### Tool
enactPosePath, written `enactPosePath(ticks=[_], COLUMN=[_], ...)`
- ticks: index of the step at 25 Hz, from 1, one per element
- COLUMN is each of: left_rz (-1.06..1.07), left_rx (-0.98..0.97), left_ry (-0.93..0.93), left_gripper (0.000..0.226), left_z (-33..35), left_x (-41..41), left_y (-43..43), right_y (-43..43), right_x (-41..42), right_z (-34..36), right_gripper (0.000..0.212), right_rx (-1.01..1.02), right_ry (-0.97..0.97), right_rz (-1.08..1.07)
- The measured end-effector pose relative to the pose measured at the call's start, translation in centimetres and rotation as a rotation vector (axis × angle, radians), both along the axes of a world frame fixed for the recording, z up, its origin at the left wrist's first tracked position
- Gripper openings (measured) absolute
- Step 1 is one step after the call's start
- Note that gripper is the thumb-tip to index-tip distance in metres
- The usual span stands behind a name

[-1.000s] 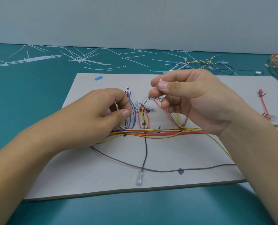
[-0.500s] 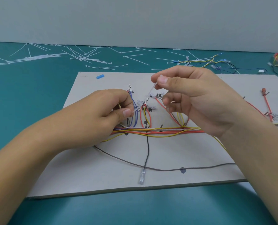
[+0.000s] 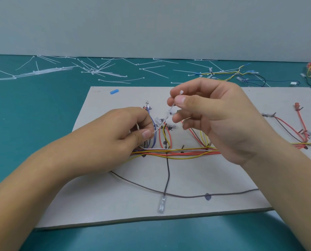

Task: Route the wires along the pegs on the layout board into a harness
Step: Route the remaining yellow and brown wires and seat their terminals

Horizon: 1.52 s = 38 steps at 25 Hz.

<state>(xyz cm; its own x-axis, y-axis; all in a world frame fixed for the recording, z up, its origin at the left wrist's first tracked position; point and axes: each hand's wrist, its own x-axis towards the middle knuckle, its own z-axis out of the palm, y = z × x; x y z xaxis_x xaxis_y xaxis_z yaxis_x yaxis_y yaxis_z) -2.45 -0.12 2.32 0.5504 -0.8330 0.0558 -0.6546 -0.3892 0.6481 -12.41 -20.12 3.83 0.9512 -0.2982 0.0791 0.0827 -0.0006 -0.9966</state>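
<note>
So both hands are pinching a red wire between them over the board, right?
No. The head view shows the left hand and right hand pinching a white cable tie between them over the board, not a red wire.

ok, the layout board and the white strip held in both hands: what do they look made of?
The layout board is pale grey and matte with a thin raw edge at the front; it looks like greyboard or thin fibreboard, can't tell which. The white strip is thin and translucent with a small square head at its top end; probably a nylon cable tie.
</note>
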Motion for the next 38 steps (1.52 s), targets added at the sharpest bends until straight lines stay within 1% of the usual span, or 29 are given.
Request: enactPosePath(ticks=[4, 7, 10, 13, 17, 19, 21, 27, 31, 38], left_rz=[0.003, 0.017, 0.008, 0.014, 0.142, 0.172, 0.152, 0.07, 0.123, 0.092], left_rx=[-0.027, -0.055, -0.051, -0.014, 0.052, 0.076, 0.091, 0.129, 0.104, 0.14], left_ry=[0.017, 0.015, -0.007, -0.02, -0.059, -0.081, -0.089, -0.07, -0.08, -0.017], left_gripper=[0.021, 0.02, 0.019, 0.018, 0.013, 0.01, 0.008, 0.016, 0.012, 0.019], left_z=[0.1, 0.3, 0.4, 0.4, 1.3, 1.7, 1.6, 0.6, 0.7, 0.6], left_x=[-0.2, -0.1, -0.2, -0.1, 1.4, 2.0, 2.1, 1.3, 1.5, 1.5], left_y=[0.0, 0.1, 0.1, 0.2, 1.5, 2.0, 2.0, 0.9, 1.1, 1.0], right_y=[0.7, 1.2, 1.6, 1.8, 2.0, 1.9, 1.9, 2.0, 2.0, 2.1], right_x=[0.0, 0.1, 0.2, 0.3, 0.5, 0.5, 0.5, 0.7, 0.6, 0.6], right_z=[-0.3, -0.6, -0.8, -1.0, -1.4, -1.6, -1.7, -2.1, -1.9, -2.0], right_gripper=[0.017, 0.014, 0.013, 0.016, 0.016, 0.016, 0.017, 0.018, 0.016, 0.016], right_rx=[-0.07, -0.078, -0.129, -0.197, -0.226, -0.237, -0.249, -0.257, -0.267, -0.283], right_ry=[-0.062, -0.127, -0.154, -0.132, -0.099, -0.085, -0.062, -0.017, -0.024, -0.014], right_rz=[-0.031, -0.075, -0.106, -0.123, -0.154, -0.153, -0.136, -0.139, -0.14, -0.141])
